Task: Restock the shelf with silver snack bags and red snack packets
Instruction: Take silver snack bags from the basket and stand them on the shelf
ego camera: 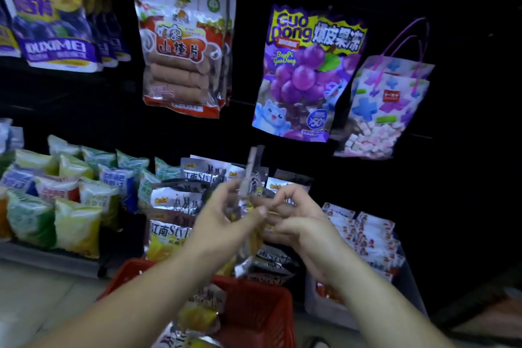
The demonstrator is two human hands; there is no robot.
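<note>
1. The left hand [223, 220] and right hand [299, 223] both pinch one silver snack bag [250, 169], held upright and edge-on. Blur hides the exact finger placement.
2. The bag hangs over the red basket [254, 291], just near of the stacked silver bags [175, 206] on the shelf [42, 258].
3. The red snack packets [367, 234] lie to the right.
4. Dark open space separates the bag's top edge from the hanging purple bag [308, 73].

Two bare forearms, uncovered as far as they show; left hand [223, 222] and right hand [303, 227] both bare.

Silver snack bags [172, 206] glossy foil; red basket [254, 308] matt plastic mesh.
</note>
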